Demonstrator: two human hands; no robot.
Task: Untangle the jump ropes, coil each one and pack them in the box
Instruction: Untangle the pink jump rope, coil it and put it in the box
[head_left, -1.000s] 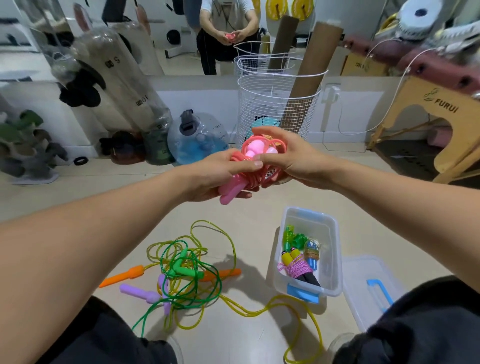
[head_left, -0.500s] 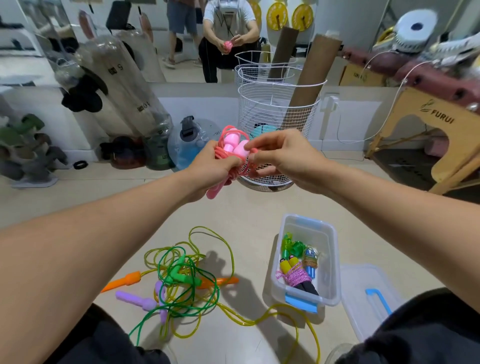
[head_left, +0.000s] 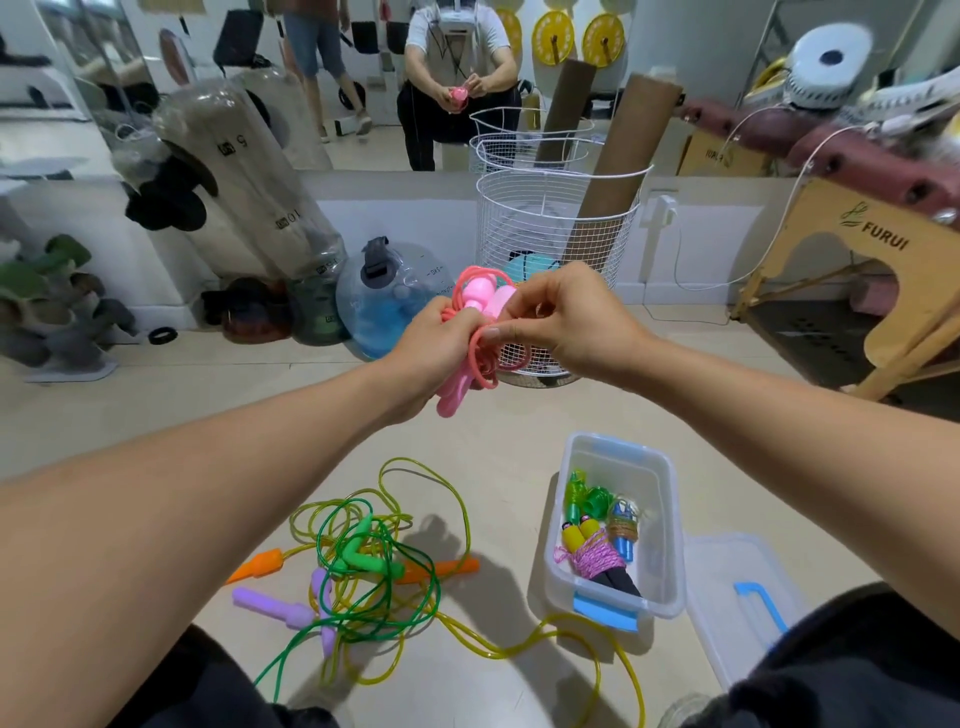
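Note:
I hold a coiled pink jump rope (head_left: 475, 304) at chest height above the floor. My left hand (head_left: 434, 348) grips its handles and coils from the left. My right hand (head_left: 566, 322) pinches a loop of the pink cord from the right. Below on the floor lies a tangle of green and yellow jump ropes (head_left: 374, 561) with orange, green and purple handles. To its right stands the clear plastic box (head_left: 662, 519) with several coiled ropes inside.
The box lid (head_left: 737, 603) lies on the floor right of the box. A white wire basket (head_left: 545, 218) with cardboard tubes stands behind my hands, a blue water jug (head_left: 389, 296) to its left, a wooden stool (head_left: 883, 270) at the right. A mirror shows a person.
Both hands stayed raised with the pink rope. The left hand turned the bundle so the handles point up, and the right hand shifted its pinch onto a cord loop.

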